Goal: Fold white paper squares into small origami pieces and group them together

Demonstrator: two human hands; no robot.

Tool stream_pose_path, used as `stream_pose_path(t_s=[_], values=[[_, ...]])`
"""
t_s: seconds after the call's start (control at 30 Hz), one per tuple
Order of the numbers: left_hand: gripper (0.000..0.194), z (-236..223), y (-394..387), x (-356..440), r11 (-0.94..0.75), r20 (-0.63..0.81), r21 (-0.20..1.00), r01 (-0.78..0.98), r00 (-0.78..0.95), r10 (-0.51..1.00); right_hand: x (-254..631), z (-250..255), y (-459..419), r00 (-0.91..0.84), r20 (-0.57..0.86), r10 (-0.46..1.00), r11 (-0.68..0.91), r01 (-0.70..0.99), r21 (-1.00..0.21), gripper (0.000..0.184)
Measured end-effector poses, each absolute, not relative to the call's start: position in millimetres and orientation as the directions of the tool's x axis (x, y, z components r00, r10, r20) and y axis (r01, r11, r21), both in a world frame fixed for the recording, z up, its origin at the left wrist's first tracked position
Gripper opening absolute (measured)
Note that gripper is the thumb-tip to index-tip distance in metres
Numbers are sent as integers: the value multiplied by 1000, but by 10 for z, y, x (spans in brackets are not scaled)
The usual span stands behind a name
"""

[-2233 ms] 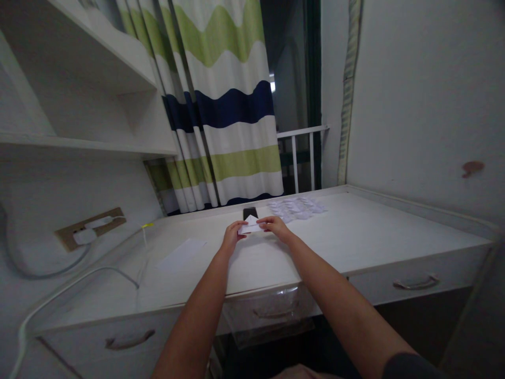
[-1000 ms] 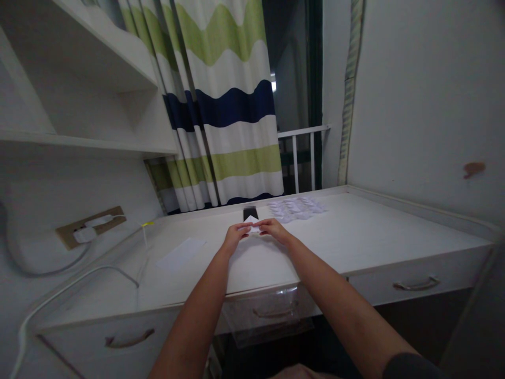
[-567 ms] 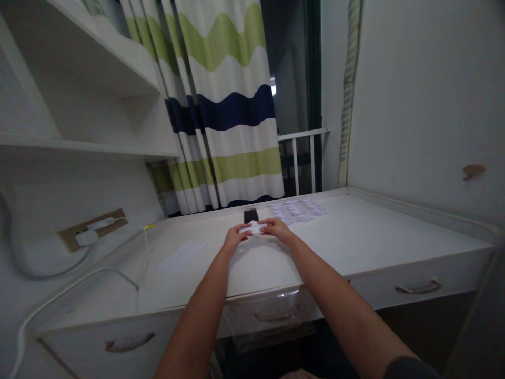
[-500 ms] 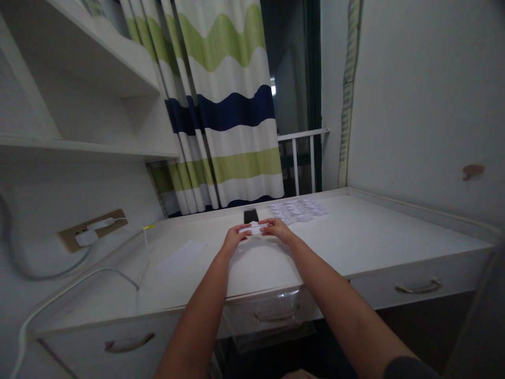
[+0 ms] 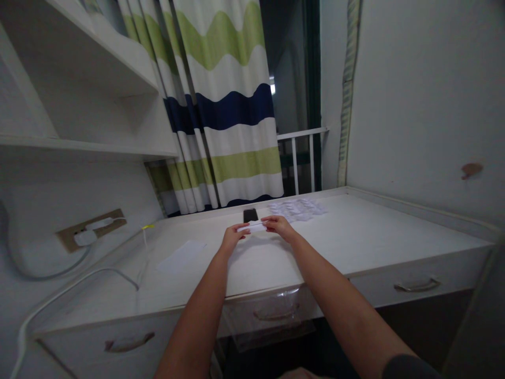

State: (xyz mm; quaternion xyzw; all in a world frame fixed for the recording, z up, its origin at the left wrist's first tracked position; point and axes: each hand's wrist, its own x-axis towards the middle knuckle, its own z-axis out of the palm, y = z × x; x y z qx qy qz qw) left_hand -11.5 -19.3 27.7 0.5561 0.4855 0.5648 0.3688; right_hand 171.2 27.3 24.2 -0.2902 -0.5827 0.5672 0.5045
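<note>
Between my two hands stretches a narrow folded piece of white paper [image 5: 255, 226], raised a little over the white desk [image 5: 260, 268]. My left hand [image 5: 233, 237] pinches its left end between thumb and fingers. Its right end is gripped the same way by my right hand [image 5: 279, 227]. Just beyond the paper lies a black phone-like slab [image 5: 250, 215]. To the right of that, several small white folded paper pieces [image 5: 298, 209] are spread near the back of the desk.
A flat white sheet [image 5: 182, 255] lies on the desk's left part. A white cable [image 5: 106, 270] runs along the left side, below a wall socket with plugs [image 5: 89, 234]. A striped curtain [image 5: 236, 110] hangs behind the desk, and a shelf [image 5: 87, 147] juts out upper left.
My hands have moved slightly apart at the ends of the paper, and more of its middle shows. Both still hold it in about the same place.
</note>
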Motion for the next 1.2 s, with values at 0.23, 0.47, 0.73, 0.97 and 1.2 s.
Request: stream_pose_path(t_s=[0.23,0.47,0.73,0.97,1.2], values=[[38,259,-180,-124,-258,273,956,139,-106,956,1696,207,317,-371,350,860,329,-120,-937,31],[34,245,-158,-117,-281,299,943,181,-86,950,1706,173,422,-336,444,831,490,64,-869,29],[31,227,-148,-120,-235,252,962,142,-114,961,1702,175,422,-319,545,775,611,163,-774,20],[26,159,-94,-126,-281,305,945,170,-140,942,1709,157,430,-285,623,729,674,138,-726,13],[27,152,-59,-131,-346,372,913,215,-91,924,1652,143,379,-404,456,793,493,-14,-870,24]])
